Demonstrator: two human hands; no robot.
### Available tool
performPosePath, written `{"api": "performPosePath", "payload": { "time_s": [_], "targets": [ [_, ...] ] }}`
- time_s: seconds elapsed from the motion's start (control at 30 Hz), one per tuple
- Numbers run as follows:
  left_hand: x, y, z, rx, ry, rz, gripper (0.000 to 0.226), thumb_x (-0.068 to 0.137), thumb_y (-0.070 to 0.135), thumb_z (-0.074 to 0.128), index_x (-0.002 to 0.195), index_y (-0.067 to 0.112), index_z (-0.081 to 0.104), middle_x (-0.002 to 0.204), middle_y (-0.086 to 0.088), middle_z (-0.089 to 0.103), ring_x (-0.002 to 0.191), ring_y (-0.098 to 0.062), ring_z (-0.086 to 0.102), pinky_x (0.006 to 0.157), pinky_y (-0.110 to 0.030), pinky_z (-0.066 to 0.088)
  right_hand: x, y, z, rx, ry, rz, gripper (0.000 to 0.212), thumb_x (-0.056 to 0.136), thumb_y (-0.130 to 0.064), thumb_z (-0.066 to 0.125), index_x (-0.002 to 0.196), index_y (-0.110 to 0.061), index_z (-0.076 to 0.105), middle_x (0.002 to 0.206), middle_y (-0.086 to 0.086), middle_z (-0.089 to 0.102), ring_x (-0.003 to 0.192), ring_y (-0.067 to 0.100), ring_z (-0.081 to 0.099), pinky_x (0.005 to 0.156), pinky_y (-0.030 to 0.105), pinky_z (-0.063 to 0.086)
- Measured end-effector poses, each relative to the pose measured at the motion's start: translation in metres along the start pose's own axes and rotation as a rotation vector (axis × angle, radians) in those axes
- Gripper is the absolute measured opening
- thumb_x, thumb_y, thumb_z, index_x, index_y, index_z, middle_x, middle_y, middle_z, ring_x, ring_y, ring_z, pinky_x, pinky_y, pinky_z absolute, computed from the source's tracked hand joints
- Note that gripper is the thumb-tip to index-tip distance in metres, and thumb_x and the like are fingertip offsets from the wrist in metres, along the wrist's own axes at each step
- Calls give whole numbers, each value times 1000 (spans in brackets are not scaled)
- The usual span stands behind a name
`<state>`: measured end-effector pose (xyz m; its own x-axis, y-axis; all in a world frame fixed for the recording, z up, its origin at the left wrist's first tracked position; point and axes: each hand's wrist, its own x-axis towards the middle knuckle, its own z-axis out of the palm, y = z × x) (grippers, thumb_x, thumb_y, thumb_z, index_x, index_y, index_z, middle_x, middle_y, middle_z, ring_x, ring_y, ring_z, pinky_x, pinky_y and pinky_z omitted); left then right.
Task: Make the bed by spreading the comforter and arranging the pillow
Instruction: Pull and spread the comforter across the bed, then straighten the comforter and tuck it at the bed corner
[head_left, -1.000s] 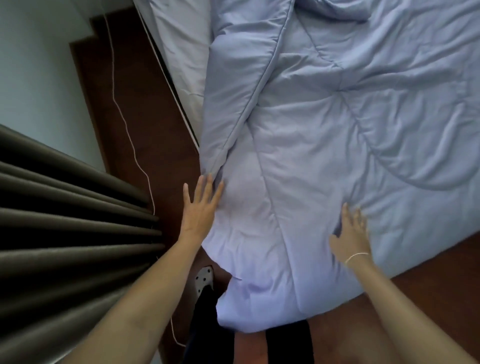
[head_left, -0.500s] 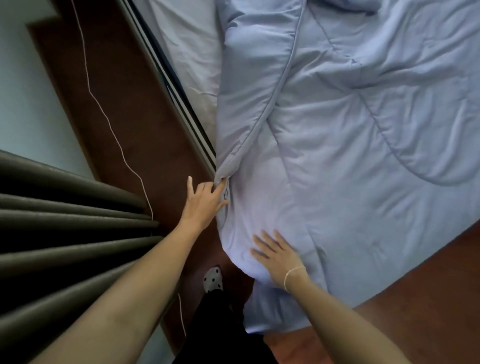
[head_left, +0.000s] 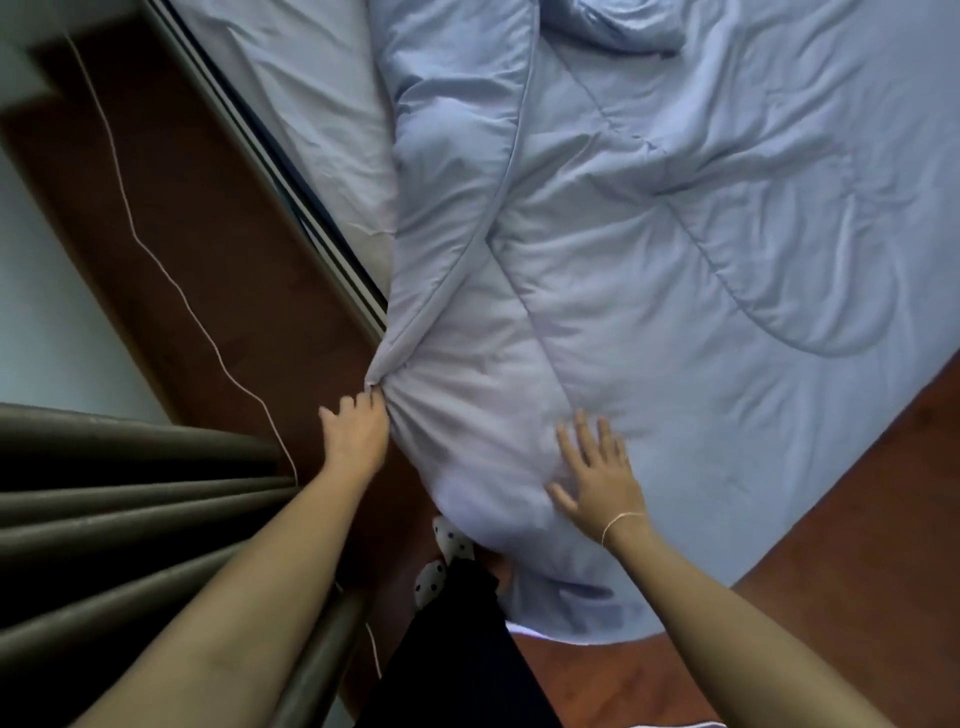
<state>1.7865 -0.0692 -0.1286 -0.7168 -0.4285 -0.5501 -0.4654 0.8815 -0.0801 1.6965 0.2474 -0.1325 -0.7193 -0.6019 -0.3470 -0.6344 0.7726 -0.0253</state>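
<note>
A pale blue quilted comforter (head_left: 675, 270) covers most of the bed, wrinkled, with a long fold running down its left side. Its near corner hangs over the foot of the bed toward the floor. My left hand (head_left: 356, 434) pinches the bunched left edge of the comforter at the bed's corner. My right hand (head_left: 597, 473) lies flat with fingers spread on the hanging corner. A strip of the grey-white sheet (head_left: 301, 104) shows bare at the upper left. No pillow is clearly in view; a rumpled heap sits at the top.
Dark curtain folds (head_left: 130, 509) fill the lower left. A thin white cord (head_left: 171, 275) trails over the brown wooden floor (head_left: 197, 218) beside the bed frame rail (head_left: 291, 182). My legs in dark trousers and dotted socks (head_left: 441, 561) stand at the bed's corner.
My left hand went from flat against the edge to pinching it, gathering the fabric. My right hand slid left from the far side onto the hanging corner and now rests spread there.
</note>
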Motion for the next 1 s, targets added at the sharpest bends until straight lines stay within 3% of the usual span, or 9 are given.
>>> {"api": "performPosePath", "payload": {
  "time_s": [0.1,0.17,0.27,0.37,0.5,0.67,0.77,0.9,1.0],
  "targets": [
    [0,10,-7,-143,-263,38,66,96,30,40,150,16,5,143,-15,39,125,-36,43,100,-50,37,-4,-9,-3,-23,-29,-188,90,56,-46,69,140,-25,44,148,16,39,131,44,40,101,52,43],
    [3,6,-25,-273,-337,105,64,93,35,44,148,19,15,141,-15,42,123,-35,47,99,-46,42,2,-11,-15,38,67,-188,70,52,-42,73,119,-24,64,130,11,59,114,37,59,91,41,52],
    [20,-10,-68,-315,-311,233,43,93,30,44,136,22,42,132,-12,54,115,-31,56,91,-37,48,31,-10,-48,118,278,-107,24,65,-37,57,81,-26,71,78,-4,73,69,17,70,76,29,55],
    [51,-36,-129,-239,-141,244,36,93,30,45,129,25,52,128,-9,59,112,-29,58,90,-36,49,85,-4,-89,138,282,18,27,68,-37,42,64,-25,66,56,-2,65,53,18,64,67,31,57],
    [95,-67,-211,-166,37,234,45,96,29,40,140,21,38,133,-10,53,117,-31,54,92,-39,48,165,-13,-143,326,240,221,29,73,-28,53,88,-18,75,82,5,75,76,26,70,80,38,51],
    [142,-101,-282,-210,159,218,52,97,31,41,147,21,28,139,-8,46,121,-30,50,94,-40,45,268,-48,-215,617,292,292,39,85,-27,62,123,-16,61,122,8,63,111,28,59,95,40,46],
    [157,-126,-290,-255,149,224,53,97,34,44,146,21,29,139,-7,45,119,-27,52,92,-38,48,319,-67,-248,808,333,380,58,84,-30,67,136,-13,48,134,14,49,122,32,48,104,39,39],
    [174,-179,-282,-278,91,160,53,96,38,43,145,24,28,136,-6,44,119,-26,52,92,-36,47,377,-81,-271,900,199,510,89,78,-43,72,148,-18,24,151,18,24,137,35,28,111,44,30],
    [202,-233,-281,-276,58,110,54,97,38,43,147,24,26,143,-6,38,125,-24,48,96,-33,44,417,-88,-284,877,131,660,99,74,-47,74,150,-24,15,151,20,23,132,42,35,107,49,33]
  ]
}}
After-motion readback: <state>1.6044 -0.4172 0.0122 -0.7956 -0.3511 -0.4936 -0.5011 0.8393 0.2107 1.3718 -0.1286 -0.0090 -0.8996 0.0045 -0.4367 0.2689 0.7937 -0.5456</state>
